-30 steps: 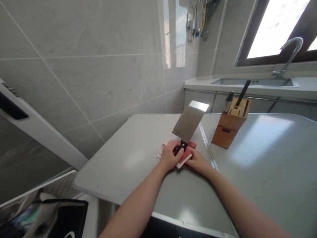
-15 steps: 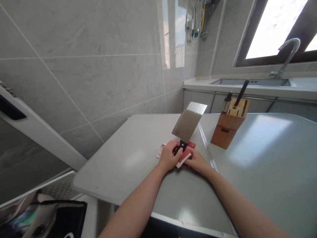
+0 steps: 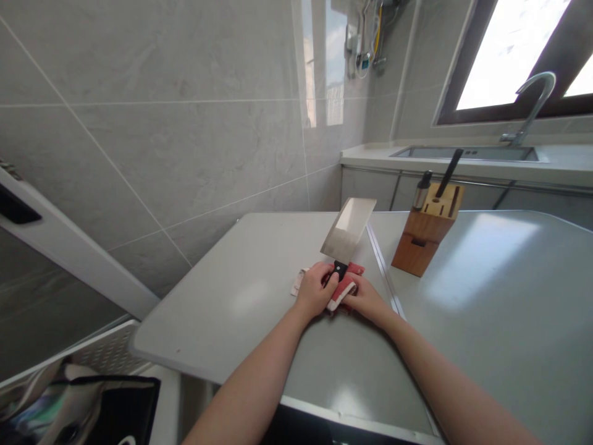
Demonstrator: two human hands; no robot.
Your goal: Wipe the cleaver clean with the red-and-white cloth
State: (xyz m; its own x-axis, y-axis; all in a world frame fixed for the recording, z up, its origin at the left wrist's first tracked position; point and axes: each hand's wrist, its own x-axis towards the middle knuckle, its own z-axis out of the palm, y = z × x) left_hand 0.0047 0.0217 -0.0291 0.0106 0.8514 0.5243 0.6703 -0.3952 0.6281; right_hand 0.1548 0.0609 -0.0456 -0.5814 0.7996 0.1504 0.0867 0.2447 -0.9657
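A cleaver (image 3: 348, 232) with a broad steel blade and a black handle points up and away from me over the table. My left hand (image 3: 317, 289) is closed around its handle, the thumb lying along the near side. Bunched under and beside the handle is a red and white cloth (image 3: 341, 293). My right hand (image 3: 365, 299) grips the cloth at its right side, with its fingertips partly hidden by the folds. Part of the cloth sticks out to the left of my left hand.
On the light grey table (image 3: 491, 346), right of the cleaver, stands a wooden knife block (image 3: 419, 241) with black-handled tools in it. Behind are a sink (image 3: 467, 153) and a faucet (image 3: 540, 102). A white bin (image 3: 169, 395) holding fabric sits at the lower left.
The cleaver's blade has tipped lower and turned, so its face now catches more light. Both hands keep their hold with little movement, and the view has shifted slightly.
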